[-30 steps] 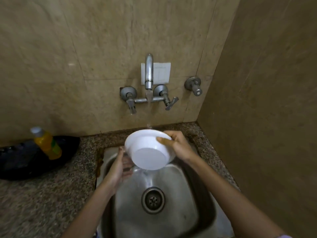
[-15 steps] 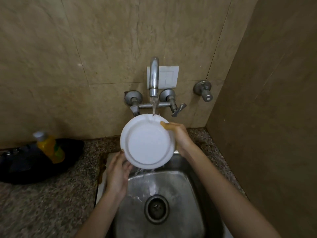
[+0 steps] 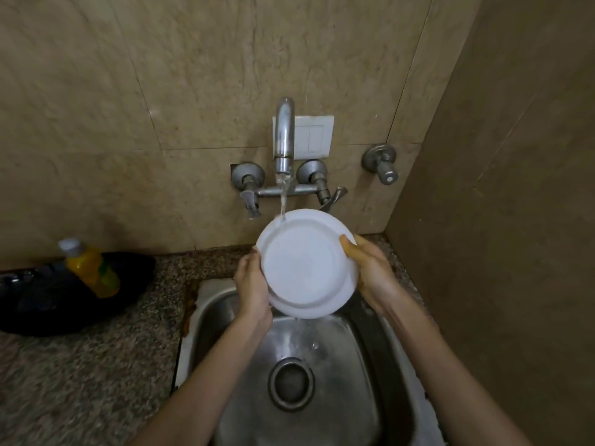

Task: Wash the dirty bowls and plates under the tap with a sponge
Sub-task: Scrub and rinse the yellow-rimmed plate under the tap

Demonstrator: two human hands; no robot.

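A white bowl (image 3: 306, 263) is held tilted above the steel sink (image 3: 380, 365), its underside facing me. Water runs from the wall tap (image 3: 284, 140) onto the bowl's upper left rim and drips off its lower edge into the basin. My left hand (image 3: 252, 284) holds the bowl's left edge, with its fingers hidden behind the bowl. On the right edge, my right hand (image 3: 370, 272) grips it with the thumb over the rim. No sponge is visible.
A yellow bottle (image 3: 90, 268) with a grey cap leans in a black tray (image 3: 48, 310) on the speckled granite counter (image 3: 80, 381) at left. A separate valve (image 3: 381, 164) sticks out of the tiled wall. A side wall closes in at right. The drain (image 3: 291, 383) lies mid-basin.
The bowl has been lifted and turned from rim-up to underside toward me, under the stream. My left hand has moved up from below the bowl to its left edge.
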